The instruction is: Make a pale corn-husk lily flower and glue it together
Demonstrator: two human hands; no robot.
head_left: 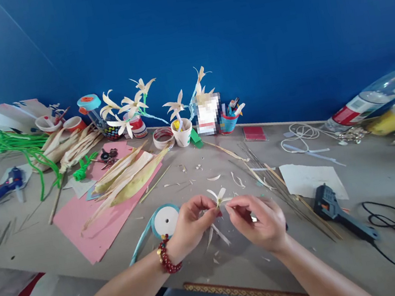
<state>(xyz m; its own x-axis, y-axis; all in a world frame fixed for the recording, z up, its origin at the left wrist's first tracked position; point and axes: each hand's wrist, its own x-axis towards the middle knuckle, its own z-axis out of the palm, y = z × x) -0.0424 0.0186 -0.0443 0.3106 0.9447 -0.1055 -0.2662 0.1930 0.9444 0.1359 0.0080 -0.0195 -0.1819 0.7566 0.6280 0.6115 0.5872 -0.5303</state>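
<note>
My left hand [199, 218] is closed, thumb and forefinger pinching the base of a small pale flower [219, 196] that seems made of dried husk strips. Its narrow petals spread upward and to the right. My right hand [257, 219] has its fingertips pressed together close by the tip of the right petal; whether they grip it I cannot tell. A small shiny bit shows within the right palm, mostly hidden. Loose pale strips [220, 235] lie under the hands. Beside my left wrist rests a spool of light blue ribbon [167, 221].
Pink sheets [92, 223] with dried husks [126, 175] lie left. A dark glue gun [339, 215] trails its cable at right, near thin sticks [283, 189]. Behind stand finished flowers [133, 105], a white cup [182, 133] and a pen holder [229, 121]. A blue glue gun [3, 186] lies far left.
</note>
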